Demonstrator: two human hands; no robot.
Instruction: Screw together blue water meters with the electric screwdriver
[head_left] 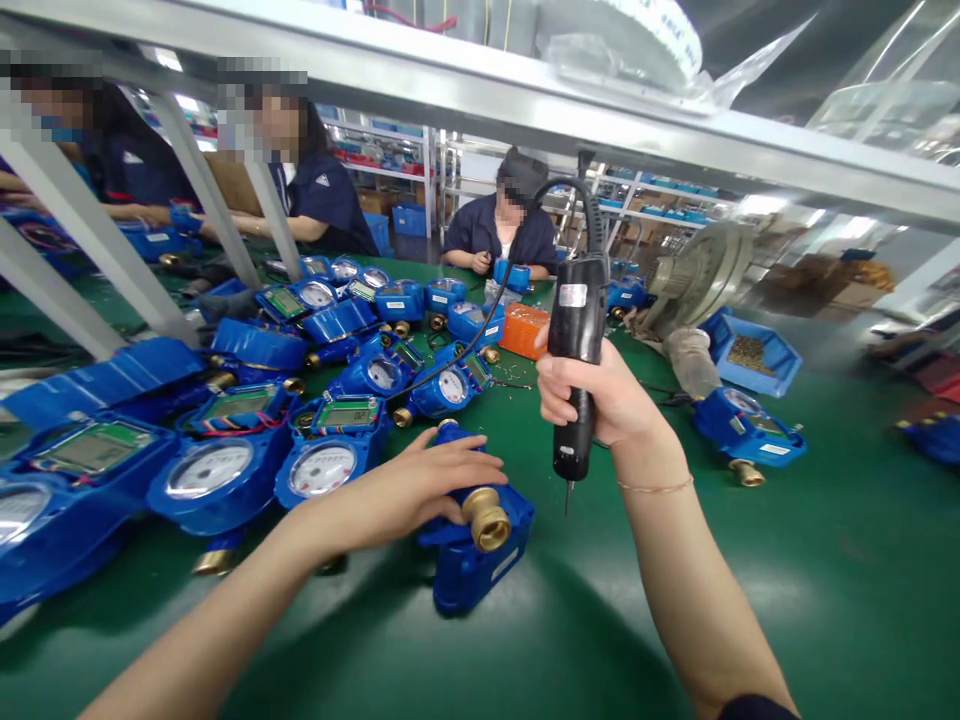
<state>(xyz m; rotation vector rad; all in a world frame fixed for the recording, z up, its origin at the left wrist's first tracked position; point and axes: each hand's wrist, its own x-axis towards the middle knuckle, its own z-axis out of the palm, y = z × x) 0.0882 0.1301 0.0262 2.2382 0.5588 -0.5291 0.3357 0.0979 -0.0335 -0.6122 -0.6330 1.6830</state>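
Here, the right hand (600,395) is closed around the grip of an electric screwdriver (574,330), its bit pointing down and touching nothing. Just left of that hand, the left hand (397,490) lies across a blue water meter (469,565), fingers draped near its brass coupling (486,520); whether it grips, one cannot tell. Other water meters (217,480) crowd beyond the left hand.
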